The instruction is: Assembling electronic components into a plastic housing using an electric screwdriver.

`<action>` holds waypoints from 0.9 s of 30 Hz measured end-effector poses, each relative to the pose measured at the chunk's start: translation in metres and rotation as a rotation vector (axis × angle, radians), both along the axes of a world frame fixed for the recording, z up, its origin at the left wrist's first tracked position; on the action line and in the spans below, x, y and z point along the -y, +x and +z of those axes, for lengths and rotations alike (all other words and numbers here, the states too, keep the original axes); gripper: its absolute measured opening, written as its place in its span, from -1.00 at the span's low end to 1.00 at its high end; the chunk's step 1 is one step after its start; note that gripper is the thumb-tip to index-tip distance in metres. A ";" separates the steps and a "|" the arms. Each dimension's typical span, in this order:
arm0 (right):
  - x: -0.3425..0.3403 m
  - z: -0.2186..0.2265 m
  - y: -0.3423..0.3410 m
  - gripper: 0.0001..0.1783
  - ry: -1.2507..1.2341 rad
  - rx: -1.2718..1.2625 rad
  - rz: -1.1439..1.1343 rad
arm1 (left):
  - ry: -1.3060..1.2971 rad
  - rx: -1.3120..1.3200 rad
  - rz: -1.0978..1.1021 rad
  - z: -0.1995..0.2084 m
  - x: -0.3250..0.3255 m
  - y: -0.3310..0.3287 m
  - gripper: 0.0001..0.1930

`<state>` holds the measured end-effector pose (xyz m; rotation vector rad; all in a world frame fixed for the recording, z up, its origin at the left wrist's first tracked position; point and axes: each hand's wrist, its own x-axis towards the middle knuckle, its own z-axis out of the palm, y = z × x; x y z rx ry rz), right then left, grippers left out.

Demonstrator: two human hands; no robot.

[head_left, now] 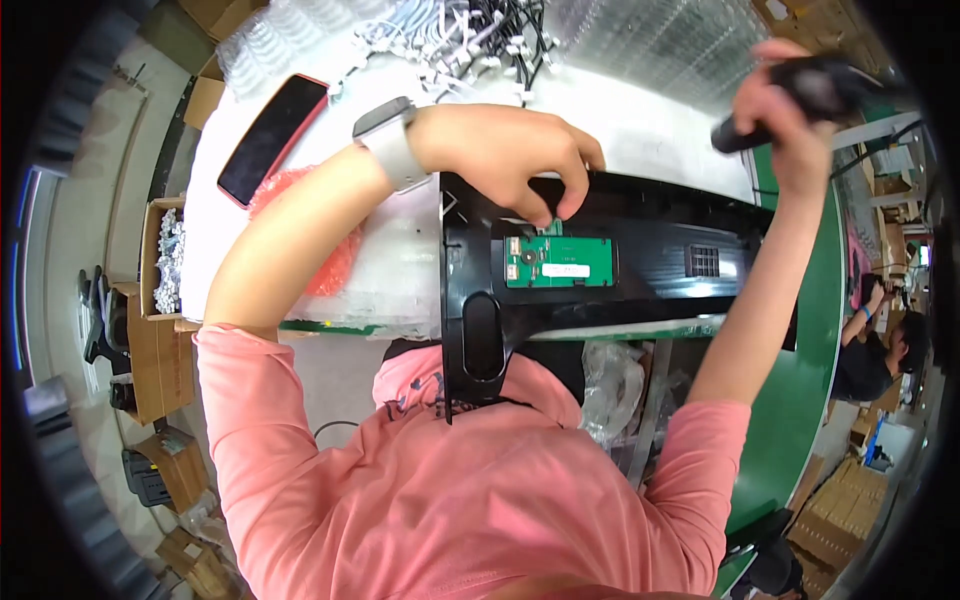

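A long black plastic housing [640, 215] lies across the front of the table, its near left end with an oval opening reaching over the edge toward my body. In its recess sits a green circuit board [585, 252] with white connectors and a white label. My left hand [510, 160], a watch on its wrist, reaches over the housing; thumb and forefinger pinch a small green piece [552, 228] at the board's far edge. Raised at the right, my right hand [775, 105] is wrapped round a black handheld tool [815, 90], blurred, its exact kind unclear.
Bundles of black and white cables [480, 45] and clear plastic trays [650, 45] lie at the back. A phone-like black panel with a red edge [272, 140] and pink bubble wrap [335, 265] are at the left, beside a box of small white parts [168, 260]. Another person [885, 345] works far right.
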<state>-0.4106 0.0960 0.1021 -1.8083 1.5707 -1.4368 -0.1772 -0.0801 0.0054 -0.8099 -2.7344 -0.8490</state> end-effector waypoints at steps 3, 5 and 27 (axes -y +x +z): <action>0.010 -0.051 -0.034 -0.59 0.541 -0.403 -0.357 | 0.286 -0.129 0.211 0.011 0.025 0.006 -0.89; 0.002 -0.084 -0.055 -0.54 0.592 -0.578 -0.325 | 0.350 -0.245 0.577 0.015 0.050 0.007 -0.85; 0.217 -0.109 0.048 -0.89 -0.075 -1.354 -0.134 | 0.297 0.259 1.173 -0.019 0.137 0.004 -0.82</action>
